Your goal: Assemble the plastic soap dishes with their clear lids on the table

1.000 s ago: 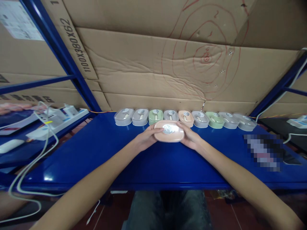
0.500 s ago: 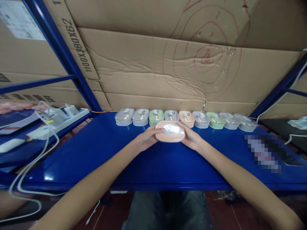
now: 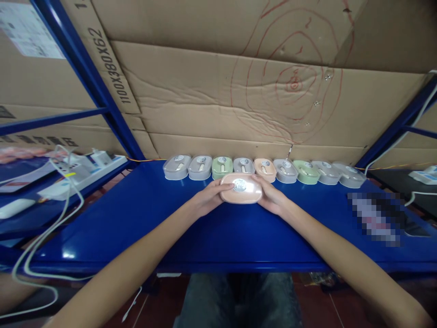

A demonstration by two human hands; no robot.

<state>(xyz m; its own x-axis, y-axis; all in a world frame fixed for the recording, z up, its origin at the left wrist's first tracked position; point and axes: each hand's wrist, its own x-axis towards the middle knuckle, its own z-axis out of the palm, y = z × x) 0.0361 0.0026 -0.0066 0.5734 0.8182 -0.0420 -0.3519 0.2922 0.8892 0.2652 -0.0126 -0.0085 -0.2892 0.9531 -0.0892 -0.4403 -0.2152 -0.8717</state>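
A peach oval plastic case (image 3: pixel 241 193) with a round silver sticker on its lid sits on the blue shelf top (image 3: pixel 143 218), held between both hands. My left hand (image 3: pixel 208 197) grips its left end, thumb on the lid. My right hand (image 3: pixel 273 197) grips its right end. Just behind it runs a row of several similar small cases (image 3: pixel 262 169) in grey, green and peach, lined up along the cardboard wall.
Cardboard sheets (image 3: pixel 211 100) with red scribbles back the shelf. Blue rack posts (image 3: pixel 92 86) stand left and right. A white power strip (image 3: pixel 85 168) with cables lies at the left, another white strip (image 3: pixel 425 175) at the right. A blurred-out object (image 3: pixel 373 216) lies on the right.
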